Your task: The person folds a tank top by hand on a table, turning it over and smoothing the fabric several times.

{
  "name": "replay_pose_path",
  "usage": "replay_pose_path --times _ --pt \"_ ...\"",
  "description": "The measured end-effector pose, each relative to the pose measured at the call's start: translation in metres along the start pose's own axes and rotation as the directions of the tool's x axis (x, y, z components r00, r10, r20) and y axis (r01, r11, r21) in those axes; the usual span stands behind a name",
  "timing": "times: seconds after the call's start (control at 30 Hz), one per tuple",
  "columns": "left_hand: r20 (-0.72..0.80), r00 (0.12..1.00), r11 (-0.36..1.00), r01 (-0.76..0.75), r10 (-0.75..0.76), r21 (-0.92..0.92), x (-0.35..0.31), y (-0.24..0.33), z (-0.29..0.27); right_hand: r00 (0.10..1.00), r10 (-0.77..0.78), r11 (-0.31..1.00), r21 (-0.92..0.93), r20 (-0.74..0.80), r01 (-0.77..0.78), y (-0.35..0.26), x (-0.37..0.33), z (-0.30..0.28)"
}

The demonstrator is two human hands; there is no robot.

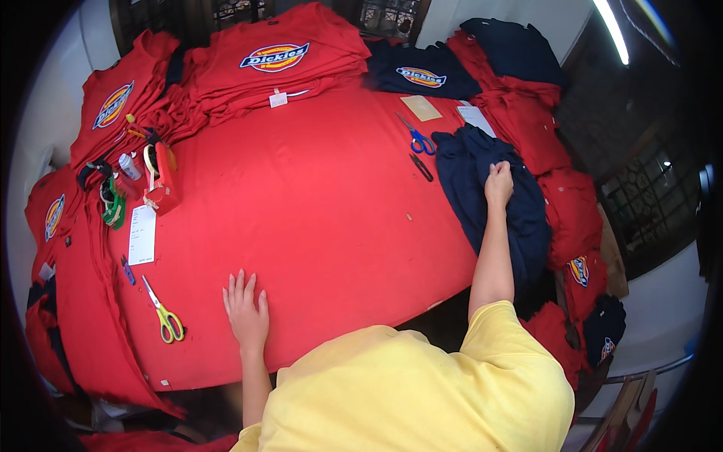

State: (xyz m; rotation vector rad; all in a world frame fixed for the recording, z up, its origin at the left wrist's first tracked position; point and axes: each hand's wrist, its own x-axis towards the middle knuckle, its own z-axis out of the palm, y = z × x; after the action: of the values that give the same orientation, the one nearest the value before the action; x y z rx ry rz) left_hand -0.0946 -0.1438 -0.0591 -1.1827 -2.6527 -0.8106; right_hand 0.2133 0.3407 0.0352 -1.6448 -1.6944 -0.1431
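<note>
My left hand (247, 313) lies flat on the red cloth-covered table (301, 203) near its front edge, fingers stretched and holding nothing. Reaching out to the right, my right hand (498, 184) is closed on a crumpled navy garment (471, 169), which spreads over the table's right edge. The pinched fabric is partly hidden by the fingers. Just left of this garment are blue-handled scissors (420, 139) and small dark thread snips (422, 167). Yellow-handled scissors (169, 324) rest to the left of my left hand.
Stacked red shirts (286, 53) line the back, with a navy printed shirt (418, 68) beside them. More folded red garments (568, 203) pile up at right. On the left are a red tape dispenser (164, 181), a green tape dispenser (113, 203), a paper sheet (141, 235) and a blue cutter (128, 270).
</note>
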Motion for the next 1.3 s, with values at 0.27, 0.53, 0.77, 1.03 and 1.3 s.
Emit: replay_pose_path --times 0.27,0.53,0.77,1.03,1.3 --pt "0.438 0.887 0.441 0.339 0.145 -0.831 0.000 0.080 -0.026 0.803 -0.460 0.605 0.796 0.380 -0.030 -0.162 -0.162 -0.090" --pt "0.267 0.836 -0.041 0.282 -0.479 -0.958 -0.014 0.047 -0.005 0.207 -0.859 0.504 0.842 0.468 0.190 -0.174 -0.222 -0.092" --pt "-0.300 0.910 0.940 0.208 -0.288 -0.270 -0.040 0.031 -0.058 0.461 -0.775 0.610 0.705 0.433 0.363 -0.152 -0.185 -0.014" --pt "0.082 0.950 0.946 0.308 -0.301 -0.099 0.015 0.057 -0.018 -0.233 -0.866 0.322 0.850 0.442 0.416 -0.226 -0.263 -0.004" --pt "-0.075 0.745 0.527 0.394 -0.663 -0.753 -0.114 0.012 -0.129 0.496 -0.709 0.695 0.617 0.502 0.369 -0.153 -0.178 -0.050"
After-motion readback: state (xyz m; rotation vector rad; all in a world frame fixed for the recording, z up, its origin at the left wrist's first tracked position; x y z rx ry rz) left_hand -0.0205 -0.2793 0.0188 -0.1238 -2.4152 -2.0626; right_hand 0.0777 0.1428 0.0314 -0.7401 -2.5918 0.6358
